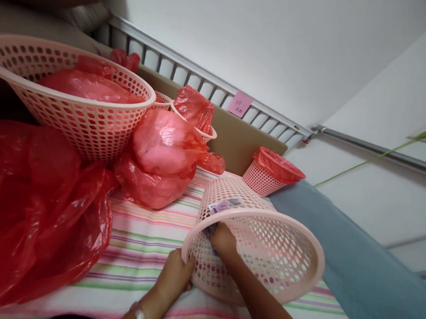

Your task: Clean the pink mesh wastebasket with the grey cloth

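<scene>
A pink perforated basket lies tilted on the striped cloth, its mouth facing me and a label on its upper side. My left hand, with a silver bangle at the wrist, is closed on the left part of its rim. Inside the basket, my right hand is closed on a dark bluish cloth, which touches the inner wall. The fingers of my right hand are partly hidden.
At the upper left stands a larger pink basket holding a red bag. Red plastic bags lie at the left and in the middle. A small basket lined with red stands behind, near a railing with a pink note.
</scene>
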A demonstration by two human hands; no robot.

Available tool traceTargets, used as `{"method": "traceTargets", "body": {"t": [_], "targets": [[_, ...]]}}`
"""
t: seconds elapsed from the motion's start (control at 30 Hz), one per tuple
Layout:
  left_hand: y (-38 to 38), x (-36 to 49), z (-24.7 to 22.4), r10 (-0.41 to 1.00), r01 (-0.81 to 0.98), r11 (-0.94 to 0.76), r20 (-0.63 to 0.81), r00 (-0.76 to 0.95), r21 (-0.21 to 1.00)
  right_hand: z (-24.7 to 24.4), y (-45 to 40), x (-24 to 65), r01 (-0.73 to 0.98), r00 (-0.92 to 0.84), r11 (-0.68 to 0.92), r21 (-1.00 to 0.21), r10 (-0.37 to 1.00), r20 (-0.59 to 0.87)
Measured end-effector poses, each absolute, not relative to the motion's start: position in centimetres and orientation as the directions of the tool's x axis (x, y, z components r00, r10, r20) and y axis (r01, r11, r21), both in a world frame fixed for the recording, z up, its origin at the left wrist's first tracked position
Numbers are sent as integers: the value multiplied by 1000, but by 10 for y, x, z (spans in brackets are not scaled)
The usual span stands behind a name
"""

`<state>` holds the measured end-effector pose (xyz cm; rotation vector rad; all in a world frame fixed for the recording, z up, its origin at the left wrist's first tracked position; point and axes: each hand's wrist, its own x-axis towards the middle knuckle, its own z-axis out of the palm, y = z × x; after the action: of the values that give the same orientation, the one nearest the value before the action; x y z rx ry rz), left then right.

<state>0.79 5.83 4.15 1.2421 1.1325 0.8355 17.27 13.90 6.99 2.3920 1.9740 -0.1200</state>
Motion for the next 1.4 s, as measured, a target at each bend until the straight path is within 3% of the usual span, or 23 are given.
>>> {"method": "traceTargets", "body": {"t": [0.1,0.27,0.33,0.4,0.53,0.6,0.77,0.97,1.17,1.4], "targets": [[60,8,41,951,87,154,-171,256,984,68,91,168,989,139,-143,-42,987,-85],[65,-1,48,981,144,50,-76,176,988,64,12,161,967,-49,32,-251,997,-60],[69,-7,52,987,175,0,-28,155,985,65,2,158,960,-100,78,-269,993,-69],[72,-13,55,987,198,-27,-5,159,980,67,10,157,972,-86,66,-225,993,-79],[77,-18,57,983,223,-58,16,185,973,72,69,160,995,98,-99,-18,993,-72],[78,-18,58,981,230,-68,23,193,971,73,107,165,986,164,-163,30,986,-31],[77,-18,62,978,217,-72,25,209,974,67,179,179,960,275,-275,51,961,4],[74,-13,53,977,169,-13,-24,214,986,59,203,190,960,274,-275,47,962,14],[68,-3,43,935,74,114,-132,328,991,63,193,188,965,255,-254,68,967,-9],[69,1,43,943,49,132,-140,302,990,63,108,167,975,194,-192,109,981,-7]]}}
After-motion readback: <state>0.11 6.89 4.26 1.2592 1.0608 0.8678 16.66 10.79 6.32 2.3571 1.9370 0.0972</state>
